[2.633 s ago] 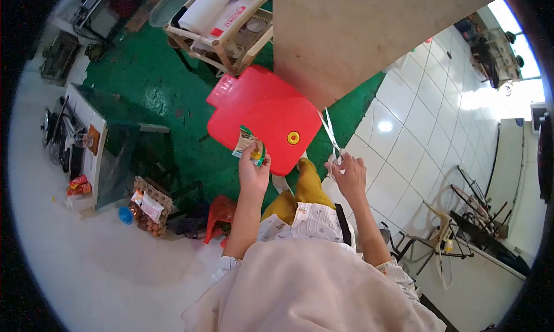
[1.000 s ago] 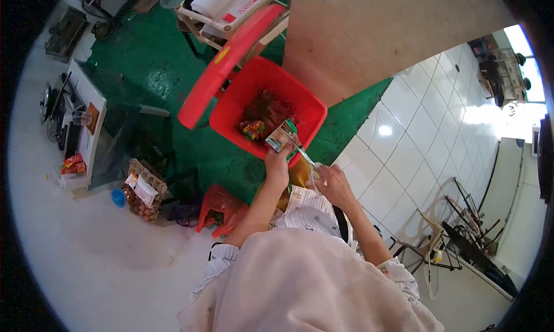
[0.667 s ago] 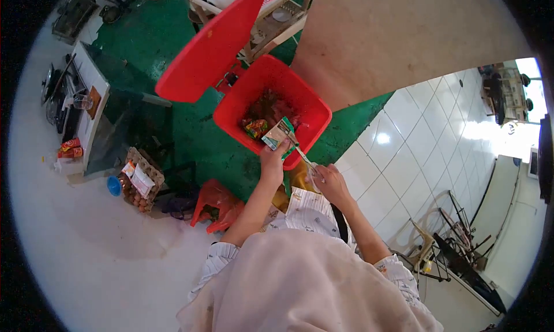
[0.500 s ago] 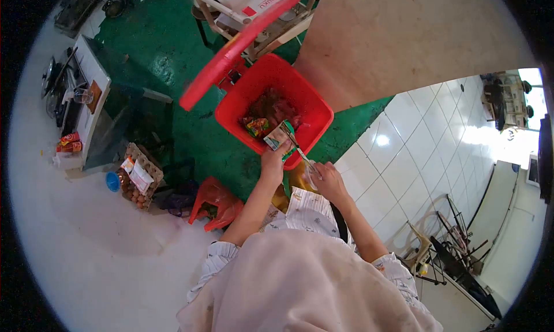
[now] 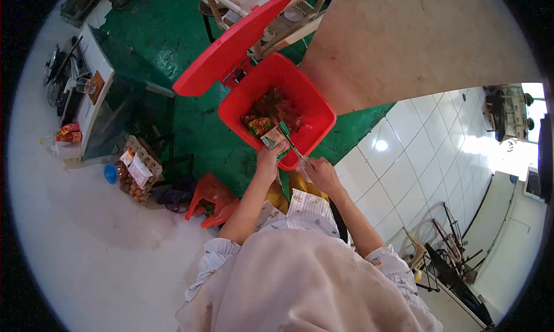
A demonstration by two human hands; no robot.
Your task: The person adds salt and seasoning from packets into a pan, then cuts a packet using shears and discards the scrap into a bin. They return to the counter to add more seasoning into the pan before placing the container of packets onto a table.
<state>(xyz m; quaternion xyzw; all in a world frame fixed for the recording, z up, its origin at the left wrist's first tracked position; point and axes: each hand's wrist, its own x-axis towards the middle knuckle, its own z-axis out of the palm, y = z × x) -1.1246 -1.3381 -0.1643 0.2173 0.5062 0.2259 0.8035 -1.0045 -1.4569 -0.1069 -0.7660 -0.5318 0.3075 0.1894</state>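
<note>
My left hand (image 5: pixel 268 160) grips a small green and beige sachet (image 5: pixel 273 137) over the near part of a red trash bin (image 5: pixel 314 98). In my right hand (image 5: pixel 322 175) are scissors (image 5: pixel 296 151), their slim blades angled up to the sachet's right edge. The handles are mostly hidden by my fingers, and something clear and shiny shows beside them. The bin's red lid (image 5: pixel 231 49) stands raised on its hinge. Inside the bin lie a colourful wrapper (image 5: pixel 258 125) and dark, reddish waste that I cannot make out.
To the left are an orange plastic bag (image 5: pixel 212 199) holding greens, an egg tray (image 5: pixel 147 159) with eggs and packets, and a blue cup (image 5: pixel 111 173). A brown board (image 5: pixel 415 37) spans the upper right. A white rack (image 5: pixel 311 26) stands behind the bin.
The raised lid has swung further back and shows more of its face. The scissors and sachet stay together over the bin, with only a slight shift of the hands. The view has moved slightly.
</note>
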